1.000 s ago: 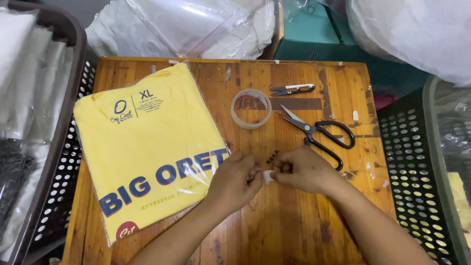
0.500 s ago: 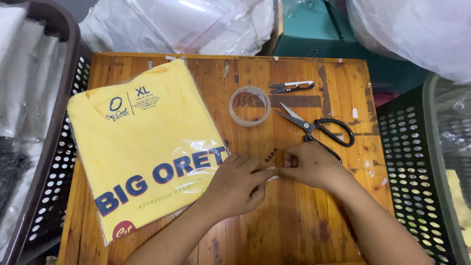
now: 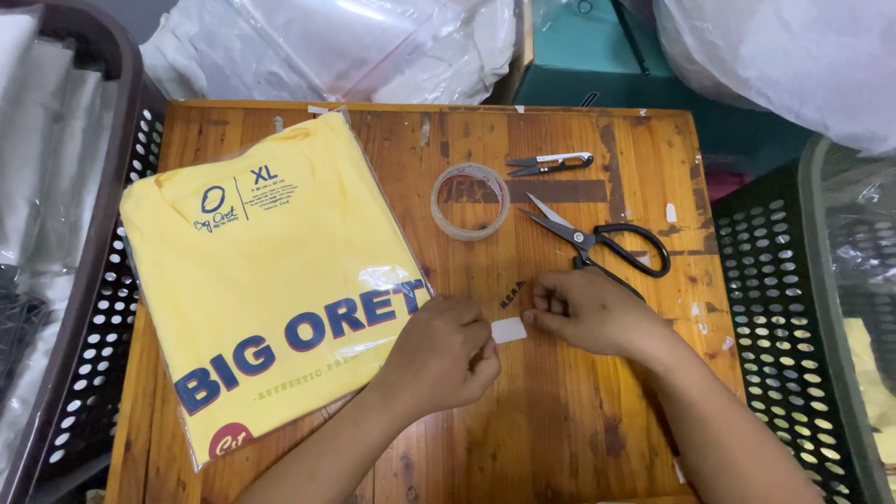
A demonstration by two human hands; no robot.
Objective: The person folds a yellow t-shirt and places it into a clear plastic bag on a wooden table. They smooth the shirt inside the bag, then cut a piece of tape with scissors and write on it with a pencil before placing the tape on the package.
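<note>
Both forearms are extended from the bottom edge; the left hand [image 3: 439, 355] and right hand [image 3: 583, 313] are curled, fingertips nearly met at centre frame.

1. Setting: a garment packing workstation
2. Evidence: bagged yellow T-shirt [image 3: 271, 280] on a worn wooden table [image 3: 579, 420], tape roll [image 3: 469, 202], scissors [image 3: 597, 241], perforated baskets [image 3: 784, 308], plastic bags [image 3: 345, 47] around
</note>
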